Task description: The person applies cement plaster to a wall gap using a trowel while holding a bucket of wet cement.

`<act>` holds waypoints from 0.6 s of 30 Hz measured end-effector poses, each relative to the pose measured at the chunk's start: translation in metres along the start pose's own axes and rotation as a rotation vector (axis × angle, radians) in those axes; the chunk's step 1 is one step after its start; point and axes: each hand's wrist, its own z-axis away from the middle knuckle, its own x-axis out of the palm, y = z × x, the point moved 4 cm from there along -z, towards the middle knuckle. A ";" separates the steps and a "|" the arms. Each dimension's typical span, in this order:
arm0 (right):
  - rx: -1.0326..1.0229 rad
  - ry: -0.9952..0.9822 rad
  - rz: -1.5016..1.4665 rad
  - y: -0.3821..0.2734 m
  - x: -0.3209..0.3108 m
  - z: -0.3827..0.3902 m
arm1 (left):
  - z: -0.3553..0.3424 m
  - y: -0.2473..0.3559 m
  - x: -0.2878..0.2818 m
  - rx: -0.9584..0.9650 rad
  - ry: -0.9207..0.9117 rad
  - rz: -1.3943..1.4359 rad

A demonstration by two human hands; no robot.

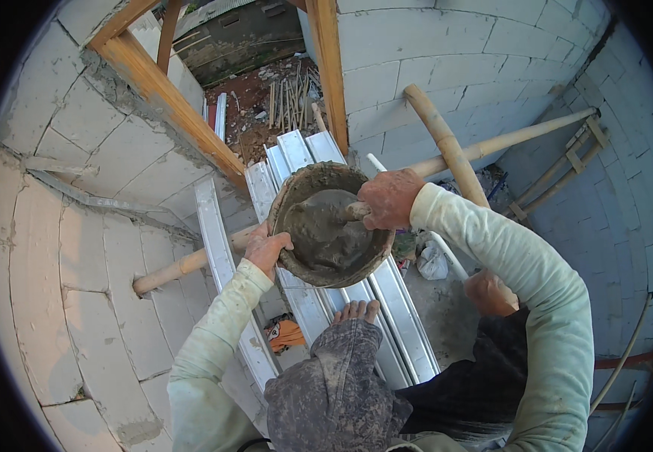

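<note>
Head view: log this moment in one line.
left hand: gripping bucket by rim | right hand: gripping tool handle, far end hidden | bucket: holds wet grey mix | below: metal planks

Pale block walls (477,41) are standing around, w/ dark joints showing. Warm light is falling on the L wall (36,226), while the R wall (620,203) is staying in bluish shade. A wooden frame (168,100) is opening onto a reddish yard (255,139), where thin sticks (289,102) are lying tog. in a heap. Two bamboo poles (522,136) are crossing nr. the back wall; metal planks (307,309) are spanning above the grey floor (439,313), & a white bag (432,262) is lying there, R of planks.
</note>
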 end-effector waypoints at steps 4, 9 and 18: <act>-0.036 0.263 0.329 -0.003 -0.001 0.013 | 0.001 0.004 0.004 -0.026 0.015 -0.076; -0.086 0.230 0.529 -0.015 0.057 -0.003 | -0.003 0.001 0.000 -0.025 0.039 0.008; -0.144 -0.004 0.185 -0.041 0.030 -0.002 | -0.002 0.002 -0.006 -0.043 0.045 -0.052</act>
